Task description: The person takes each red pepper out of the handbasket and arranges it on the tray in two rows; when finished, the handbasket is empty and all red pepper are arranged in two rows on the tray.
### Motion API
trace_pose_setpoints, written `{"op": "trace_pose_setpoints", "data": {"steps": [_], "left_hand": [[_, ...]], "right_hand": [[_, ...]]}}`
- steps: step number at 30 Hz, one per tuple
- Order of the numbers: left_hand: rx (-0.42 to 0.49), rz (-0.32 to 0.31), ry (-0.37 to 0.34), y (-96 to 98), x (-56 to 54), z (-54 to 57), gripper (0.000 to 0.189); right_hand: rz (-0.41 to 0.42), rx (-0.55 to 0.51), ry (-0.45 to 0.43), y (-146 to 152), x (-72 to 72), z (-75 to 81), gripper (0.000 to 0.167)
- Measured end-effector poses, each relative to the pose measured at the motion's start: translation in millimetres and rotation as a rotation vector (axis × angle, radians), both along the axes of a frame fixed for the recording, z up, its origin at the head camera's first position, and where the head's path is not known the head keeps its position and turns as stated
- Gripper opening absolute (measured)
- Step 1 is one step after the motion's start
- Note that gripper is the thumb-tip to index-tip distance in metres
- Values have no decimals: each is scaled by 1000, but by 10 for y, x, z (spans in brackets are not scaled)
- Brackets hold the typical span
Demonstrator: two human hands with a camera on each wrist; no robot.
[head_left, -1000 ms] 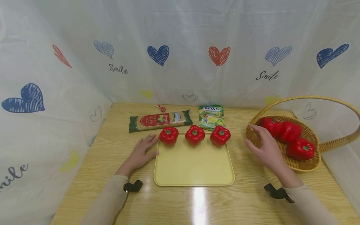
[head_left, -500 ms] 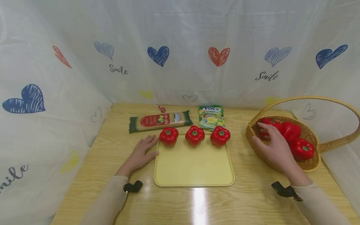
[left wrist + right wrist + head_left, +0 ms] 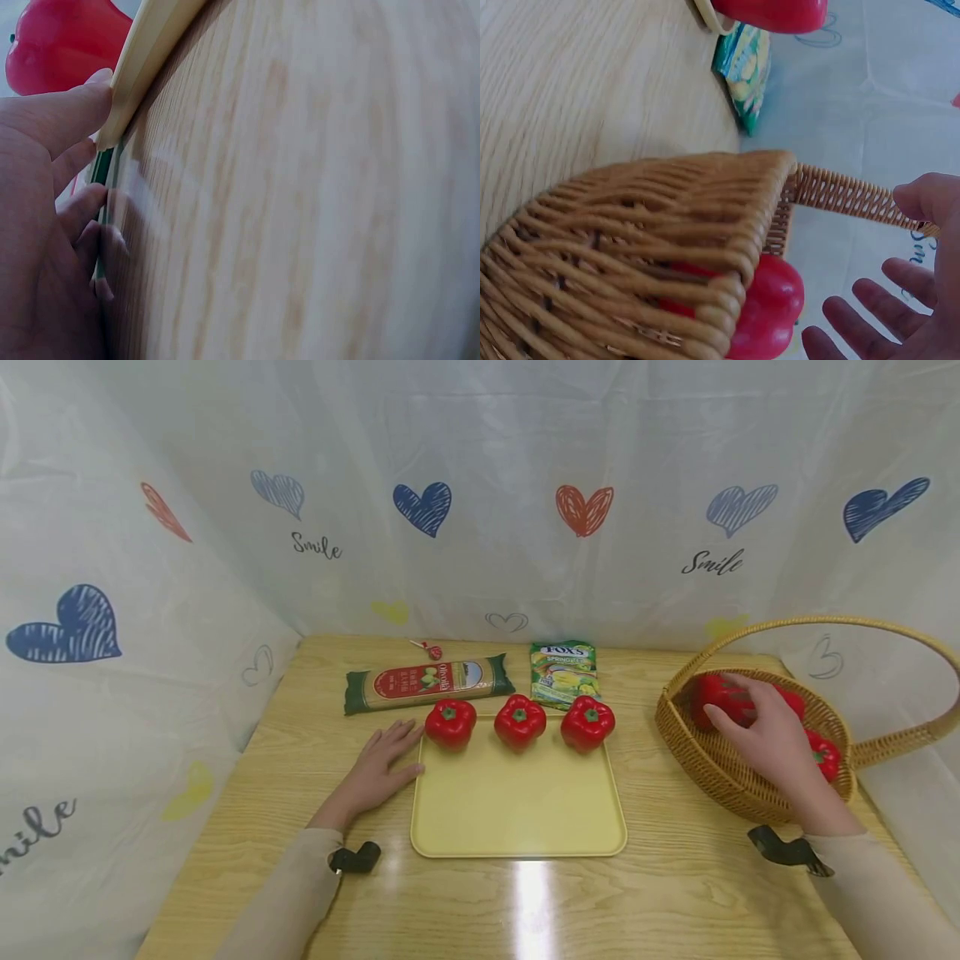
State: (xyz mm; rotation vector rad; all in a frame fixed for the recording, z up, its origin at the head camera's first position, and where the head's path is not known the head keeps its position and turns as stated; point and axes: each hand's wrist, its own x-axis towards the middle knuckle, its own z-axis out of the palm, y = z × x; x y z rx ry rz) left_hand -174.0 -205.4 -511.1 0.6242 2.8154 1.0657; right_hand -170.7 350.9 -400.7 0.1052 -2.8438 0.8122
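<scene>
My left hand rests at the left edge of a yellow tray. Its thumb touches the tray's rim in the left wrist view, with the fingers extended. Along the tray's far edge stand three red bell peppers, the left one, the middle one and the right one. On the right, my right hand hovers over a wicker basket, fingers spread and holding nothing. Inside the basket lie more red bell peppers, partly hidden by this hand in the head view.
Behind the tray lie a spaghetti pack, a green Fox's candy bag and a small lollipop. The basket's tall handle arches above it. A white curtain with hearts closes off the table's back and sides.
My right hand has moved rightward from the basket's left rim to over the peppers inside. The left hand, the tray and its peppers have stayed in place.
</scene>
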Motion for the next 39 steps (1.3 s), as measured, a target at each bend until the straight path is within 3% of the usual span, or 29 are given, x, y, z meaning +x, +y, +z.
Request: {"op": "trace_pose_setpoints", "data": {"steps": [11,21,30,39], "left_hand": [[-7,4,-26,-5,-9,-5,67],[-5,1,-6,-13,-1,-7,67],[0,-3,1,-5,1,7,66],[9,-5,10,-5,0,-11,66]], "right_hand": [[4,2,16,233,-177,20,59],[-12,7,-72,331,-301,88,70],[45,35,-170,431,-435,82,72],[116,34,-206,448,-580,-8,66]]}}
